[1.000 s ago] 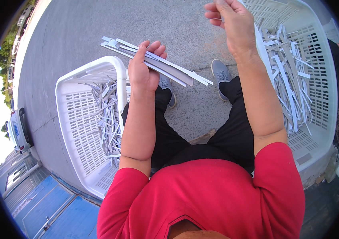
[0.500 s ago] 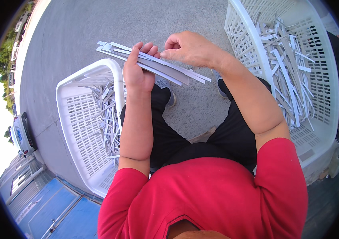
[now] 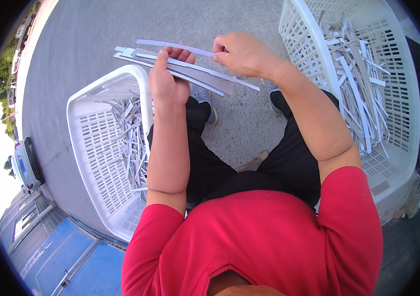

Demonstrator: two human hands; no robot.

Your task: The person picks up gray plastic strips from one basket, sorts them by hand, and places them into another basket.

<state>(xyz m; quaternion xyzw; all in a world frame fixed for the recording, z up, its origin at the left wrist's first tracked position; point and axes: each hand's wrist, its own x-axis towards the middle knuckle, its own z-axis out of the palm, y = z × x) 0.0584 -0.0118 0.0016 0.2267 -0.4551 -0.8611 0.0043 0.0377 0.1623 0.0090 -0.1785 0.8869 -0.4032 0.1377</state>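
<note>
A loose bundle of long, flat white and grey strips (image 3: 200,76) lies across my left hand (image 3: 169,81), whose thumb presses on top of it. The strips fan out a little toward their right ends. My right hand (image 3: 242,53) is closed in a pinch on one thin white strip (image 3: 190,48). That strip runs above the bundle, over the fingertips of my left hand, and bows slightly. Whether its middle touches those fingertips I cannot tell.
On the left stands a white slatted plastic basket (image 3: 102,143) with short strips inside. A second white basket (image 3: 313,49) on the right holds many longer strips (image 3: 358,93). My shoes (image 3: 205,98) rest on grey concrete between them. A white car (image 3: 26,165) is parked far left.
My right hand has moved slightly up and right and now draws one thin strip apart from the bundle. The left hand with the bundle has shifted slightly left and up.
</note>
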